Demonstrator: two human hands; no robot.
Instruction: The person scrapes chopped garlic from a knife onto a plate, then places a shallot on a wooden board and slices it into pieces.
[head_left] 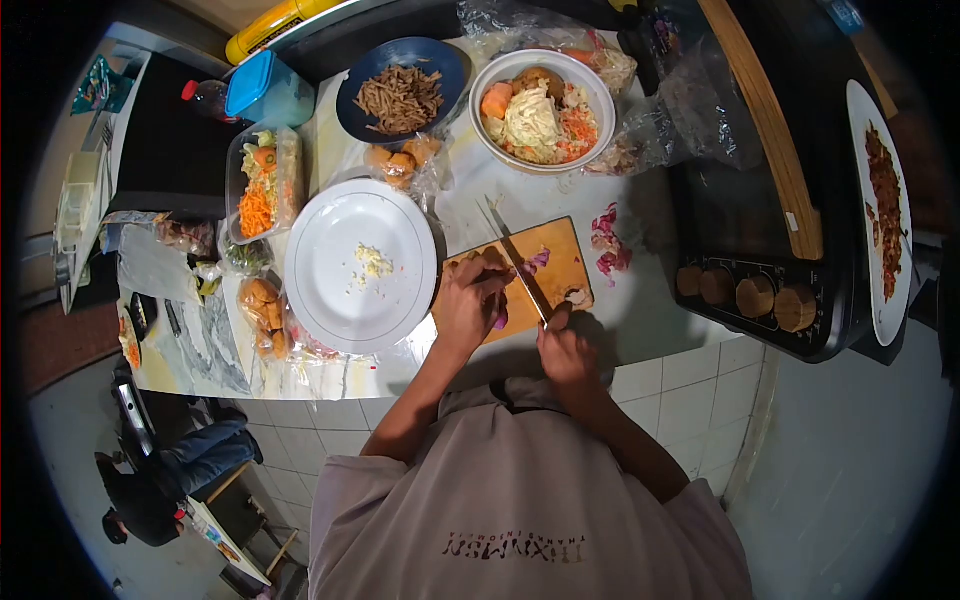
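Note:
A wooden cutting board (520,270) lies on the counter at the centre. My right hand (566,350) is closed around the handle of a knife (520,262), whose blade points up and left across the board. On the board's left part, my left hand (474,295) has its fingers bent over a purple-red onion (500,312), largely hidden beneath them. Cut purple pieces (538,260) sit beside the blade, and a small pale piece (577,297) rests near the board's right edge. Purple peelings (610,243) are scattered right of the board. A white plate (325,290) holds chopped pale bits (372,263).
Behind the board are a white bowl (478,130) of vegetables and a dark blue bowl (352,112) of brown strips. A vegetable container (236,190) stands left; a black stove (830,345) and long white plate (900,300) are right. Another person (150,500) is at lower left.

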